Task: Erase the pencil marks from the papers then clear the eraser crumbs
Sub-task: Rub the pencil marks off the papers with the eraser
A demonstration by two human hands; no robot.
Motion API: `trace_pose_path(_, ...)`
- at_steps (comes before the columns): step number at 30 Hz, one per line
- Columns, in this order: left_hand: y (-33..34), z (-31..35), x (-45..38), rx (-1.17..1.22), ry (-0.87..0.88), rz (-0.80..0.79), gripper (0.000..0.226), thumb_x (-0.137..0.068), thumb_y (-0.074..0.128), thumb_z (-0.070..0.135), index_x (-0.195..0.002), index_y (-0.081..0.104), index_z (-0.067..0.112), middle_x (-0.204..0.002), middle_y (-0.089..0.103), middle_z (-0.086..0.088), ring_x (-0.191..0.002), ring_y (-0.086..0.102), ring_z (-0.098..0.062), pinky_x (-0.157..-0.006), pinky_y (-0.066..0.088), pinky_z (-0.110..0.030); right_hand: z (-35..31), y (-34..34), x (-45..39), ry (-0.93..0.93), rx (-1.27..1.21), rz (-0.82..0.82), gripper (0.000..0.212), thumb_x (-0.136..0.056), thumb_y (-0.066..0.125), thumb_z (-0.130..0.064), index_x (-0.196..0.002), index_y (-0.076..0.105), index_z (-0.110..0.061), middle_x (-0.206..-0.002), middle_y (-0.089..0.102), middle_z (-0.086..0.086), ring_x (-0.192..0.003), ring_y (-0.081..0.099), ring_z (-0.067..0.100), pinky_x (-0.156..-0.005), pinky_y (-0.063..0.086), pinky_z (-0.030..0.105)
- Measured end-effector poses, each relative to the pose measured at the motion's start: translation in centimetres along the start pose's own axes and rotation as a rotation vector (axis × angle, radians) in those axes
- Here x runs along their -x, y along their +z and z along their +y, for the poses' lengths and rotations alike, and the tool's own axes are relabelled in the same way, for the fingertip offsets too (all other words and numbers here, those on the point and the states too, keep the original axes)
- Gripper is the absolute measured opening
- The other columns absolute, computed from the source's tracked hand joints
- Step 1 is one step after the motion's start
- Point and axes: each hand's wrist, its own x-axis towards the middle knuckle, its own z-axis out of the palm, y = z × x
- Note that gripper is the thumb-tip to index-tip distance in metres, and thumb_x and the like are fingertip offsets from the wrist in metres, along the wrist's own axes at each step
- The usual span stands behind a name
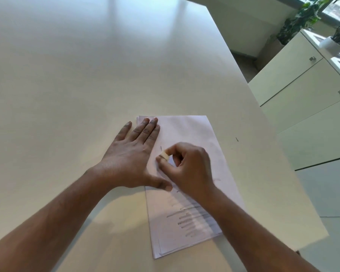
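You are working at a wide pale worktop (pixel 86 75), where a small stack of papers (pixel 188 130) is lying near its right edge, pencil marks (pixel 186 222) showing as grey strokes on the near part of the top sheet. Your left hand (pixel 132 160) is lying flat with straight fingers, pressing the stack's left edge down, its grip holding nothing. Your right hand (pixel 190 167) is keeping a narrow grip, pinching a small pale eraser (pixel 164 155) against the sheet's middle.
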Motion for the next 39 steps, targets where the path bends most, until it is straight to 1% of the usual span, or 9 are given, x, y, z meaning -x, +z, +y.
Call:
trace_pose_path(5,0.1,-0.1,0.0,0.002,-0.001,0.006,0.161,-0.046,0.024,0.116,-0.159,-0.032,0.016,-0.164,-0.044,0.004,-0.149,-0.043,-0.012,-0.128,-0.015,-0.046,4.2,-1.9,-2.6,0.208,0.085,0.24,0.02,-0.079,0.082,-0.037,-0.072,0.072,-0.021,-0.049,0.046,-0.011,-0.048,0.046,0.005,-0.055,0.037,0.027)
trace_pose_path(9,0.0,0.0,0.0,-0.007,-0.004,0.003,0.159,-0.049,0.027,0.115,-0.159,-0.032,0.016,-0.164,-0.043,0.003,-0.148,-0.043,-0.012,-0.128,-0.015,-0.046,0.9,-0.5,1.1,0.006,0.005,0.069,0.02,-0.079,0.082,-0.035,-0.072,0.07,-0.021,-0.053,0.046,-0.014,-0.051,0.044,0.007,-0.052,0.04,0.03)
trace_pose_path(13,0.1,0.0,0.0,0.007,0.002,0.006,0.16,-0.048,0.028,0.115,-0.159,-0.031,0.016,-0.165,-0.042,0.004,-0.149,-0.041,-0.011,-0.128,-0.015,-0.046,3.7,-1.7,-1.9,0.192,0.097,0.258,0.021,-0.079,0.081,-0.039,-0.072,0.072,-0.021,-0.051,0.044,-0.014,-0.05,0.045,0.006,-0.056,0.034,0.026)
trace_pose_path(18,0.1,0.0,-0.1,-0.001,-0.006,0.009,0.16,-0.048,0.027,0.115,-0.159,-0.031,0.015,-0.165,-0.042,0.002,-0.15,-0.041,-0.012,-0.128,-0.014,-0.047,0.6,-0.3,1.1,0.02,0.009,0.077,0.022,-0.079,0.081,-0.039,-0.071,0.069,-0.022,-0.053,0.045,-0.014,-0.051,0.045,0.007,-0.051,0.038,0.029)
trace_pose_path(22,0.1,0.0,0.0,0.008,-0.005,0.006,0.161,-0.048,0.029,0.115,-0.16,-0.03,0.015,-0.165,-0.041,0.003,-0.15,-0.04,-0.012,-0.128,-0.015,-0.046,2.8,-1.2,-1.6,0.192,0.09,0.246,0.021,-0.079,0.083,-0.038,-0.072,0.072,-0.021,-0.051,0.046,-0.013,-0.051,0.048,0.01,-0.056,0.035,0.026)
trace_pose_path(26,0.1,0.0,-0.1,0.003,-0.005,0.004,0.16,-0.048,0.026,0.114,-0.16,-0.03,0.015,-0.165,-0.041,0.003,-0.15,-0.041,-0.012,-0.128,-0.014,-0.046,0.1,0.1,1.3,-0.002,-0.007,0.092,0.02,-0.079,0.082,-0.037,-0.072,0.07,-0.022,-0.052,0.041,-0.018,-0.051,0.042,0.004,-0.053,0.034,0.026)
trace_pose_path(30,0.1,0.0,0.0,0.006,-0.001,0.004,0.16,-0.049,0.03,0.114,-0.16,-0.03,0.015,-0.165,-0.041,0.002,-0.151,-0.04,-0.012,-0.128,-0.015,-0.046,2.8,-0.9,-1.5,0.172,0.085,0.271,0.021,-0.08,0.082,-0.039,-0.072,0.073,-0.022,-0.052,0.046,-0.015,-0.05,0.047,0.007,-0.056,0.034,0.025)
trace_pose_path(34,0.1,0.0,-0.1,0.003,-0.008,0.005,0.159,-0.05,0.03,0.113,-0.16,-0.03,0.015,-0.165,-0.042,0.002,-0.149,-0.041,-0.011,-0.128,-0.015,-0.046,-0.4,0.5,1.5,-0.037,-0.011,0.1,0.019,-0.08,0.08,-0.037,-0.073,0.071,-0.023,-0.056,0.042,-0.018,-0.054,0.044,0.005,-0.055,0.033,0.024)
trace_pose_path(39,0.2,-0.1,-0.1,0.005,-0.007,0.008,0.16,-0.05,0.03,0.114,-0.159,-0.031,0.015,-0.165,-0.042,0.002,-0.15,-0.041,-0.012,-0.128,-0.015,-0.046,1.6,-0.1,-0.8,0.125,0.064,0.235,0.02,-0.08,0.081,-0.038,-0.073,0.072,-0.022,-0.054,0.044,-0.015,-0.053,0.045,0.006,-0.056,0.034,0.026)
